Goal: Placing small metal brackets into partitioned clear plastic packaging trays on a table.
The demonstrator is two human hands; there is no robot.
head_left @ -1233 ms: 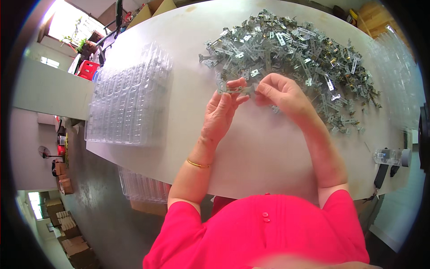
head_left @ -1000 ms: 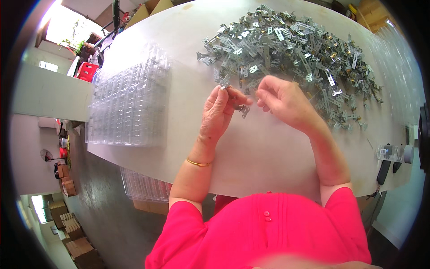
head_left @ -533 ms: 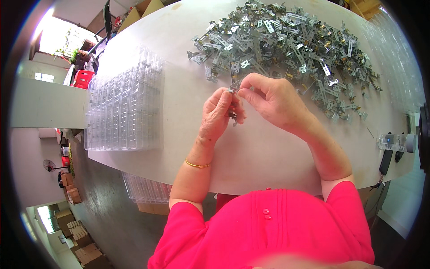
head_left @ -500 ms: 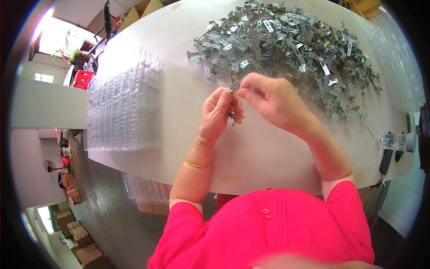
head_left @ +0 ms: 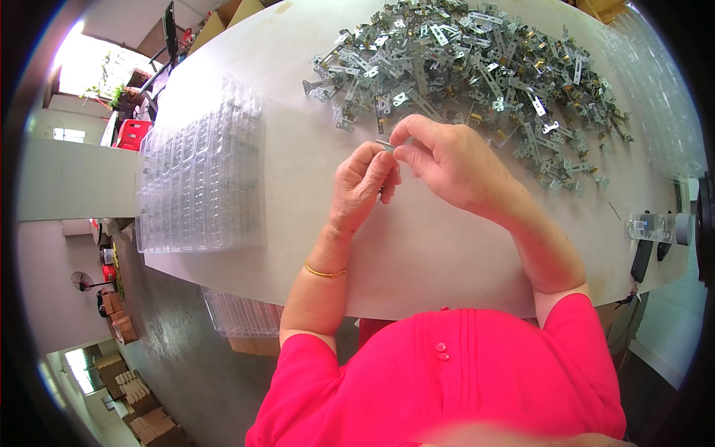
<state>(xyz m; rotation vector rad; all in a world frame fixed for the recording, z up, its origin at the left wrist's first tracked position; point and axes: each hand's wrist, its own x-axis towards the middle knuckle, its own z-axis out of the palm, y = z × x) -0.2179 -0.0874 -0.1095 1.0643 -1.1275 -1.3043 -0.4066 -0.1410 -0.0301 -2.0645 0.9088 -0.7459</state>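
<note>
Here, at frame left, stacked clear plastic trays, cells seemingly unfilled. At centre, small metal part pinched between fingertips of left hand and right hand, just below heap of metal brackets.

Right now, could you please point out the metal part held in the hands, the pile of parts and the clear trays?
Metal part (head_left: 385,144), head view, on its end showing between both hands' fingertips.
Pile (head_left: 477,67), head view, on the heap's middle.
Trays (head_left: 199,175), head view, on the top tray's middle.
</note>
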